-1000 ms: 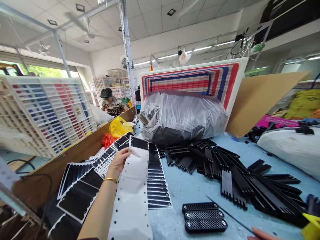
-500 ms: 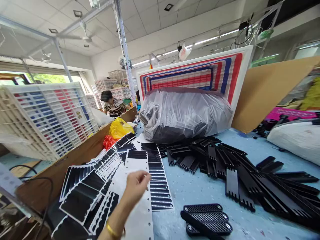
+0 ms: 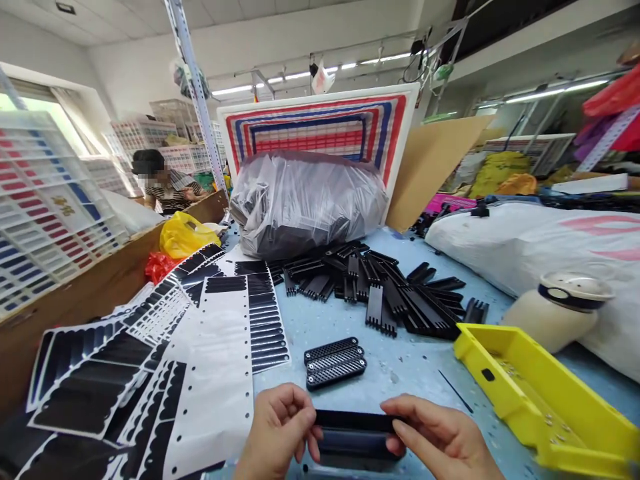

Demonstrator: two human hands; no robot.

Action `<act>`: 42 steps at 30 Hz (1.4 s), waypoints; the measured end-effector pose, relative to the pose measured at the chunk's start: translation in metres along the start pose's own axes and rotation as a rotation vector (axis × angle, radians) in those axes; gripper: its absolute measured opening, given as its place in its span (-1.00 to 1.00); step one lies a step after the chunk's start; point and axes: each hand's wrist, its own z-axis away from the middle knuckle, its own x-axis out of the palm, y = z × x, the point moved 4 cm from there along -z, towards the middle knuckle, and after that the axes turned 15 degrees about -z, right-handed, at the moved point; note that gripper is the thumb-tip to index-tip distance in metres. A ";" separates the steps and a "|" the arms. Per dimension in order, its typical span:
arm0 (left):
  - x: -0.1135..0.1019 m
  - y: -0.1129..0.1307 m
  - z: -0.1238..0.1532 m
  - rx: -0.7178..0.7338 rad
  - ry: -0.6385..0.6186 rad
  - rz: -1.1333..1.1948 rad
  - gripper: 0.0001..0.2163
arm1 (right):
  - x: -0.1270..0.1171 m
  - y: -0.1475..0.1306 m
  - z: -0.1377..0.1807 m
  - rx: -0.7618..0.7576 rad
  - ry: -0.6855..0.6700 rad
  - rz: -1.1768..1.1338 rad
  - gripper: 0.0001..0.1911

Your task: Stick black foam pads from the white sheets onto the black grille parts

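A: Closest in, both hands are on one thing. The left hand (image 3: 280, 430) and the right hand (image 3: 440, 437) each grasp an end of a black strip (image 3: 356, 433), fingers curled around it.

B: The strip lies level between them, low at the front edge of the blue table (image 3: 415, 373). I can't tell whether it touches the surface.

A: Beside the left hand there's a long white sticker sheet (image 3: 215, 380) with punched holes, lying over more black-and-white sheets.

B: Just beyond the strip, three black grilles (image 3: 335, 361) lie side by side, touching. A thin black rod (image 3: 455, 391) lies to their right.

A: On the right is a yellow tray (image 3: 540, 400), holding bits too small to make out.

B: Behind it a white jar (image 3: 560, 310) sits against a big white sack (image 3: 525, 240).

A: Mid-table there's a heap of black comb-shaped parts (image 3: 385, 290), then a clear bag (image 3: 307, 203) stuffed with dark pieces.

B: Farther back a striped board (image 3: 320, 130) stands upright, with a cardboard sheet (image 3: 430, 167) leaning beside it.

A: Far left, a person (image 3: 165, 187) in a striped top is behind a yellow bag (image 3: 183, 235).
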 end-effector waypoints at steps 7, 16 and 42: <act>-0.019 0.008 -0.001 0.013 0.146 0.062 -0.67 | -0.034 -0.045 -0.019 -0.438 0.036 0.371 -0.82; -0.003 0.008 -0.011 -0.052 0.005 0.144 -0.61 | 0.034 -0.072 -0.010 -1.049 -0.277 0.753 -0.77; -0.019 -0.018 -0.036 0.013 0.211 -0.109 -0.72 | -0.016 -0.029 -0.049 -0.615 -0.249 0.592 -0.79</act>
